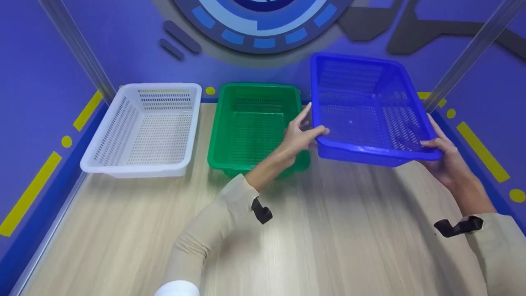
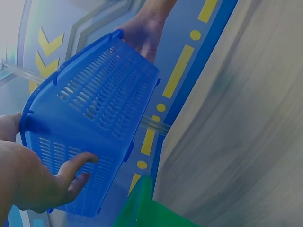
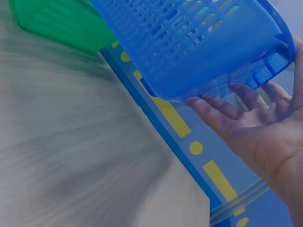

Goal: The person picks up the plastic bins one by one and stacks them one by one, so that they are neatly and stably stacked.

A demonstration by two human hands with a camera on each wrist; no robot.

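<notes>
My two hands hold a blue perforated basket [image 1: 370, 153] off the table at the right, tilted with its opening toward me. My left hand [image 1: 306, 129] grips its left front corner, thumb over the rim and fingers on the outer wall [image 2: 94, 118]. At the right front corner my right hand [image 1: 435, 148] holds on, thumb on the rim and fingers [image 3: 222, 106] spread under the base [image 3: 189, 42]. The basket is empty. In the left wrist view, my left hand [image 2: 47, 182] is seen cupping the basket from below.
An empty green basket [image 1: 215, 131] stands on the wooden table [image 1: 328, 230] just left of the blue one, close to my left wrist. An empty white basket [image 1: 135, 169] stands farther left. Blue walls with yellow marks enclose the table on three sides.
</notes>
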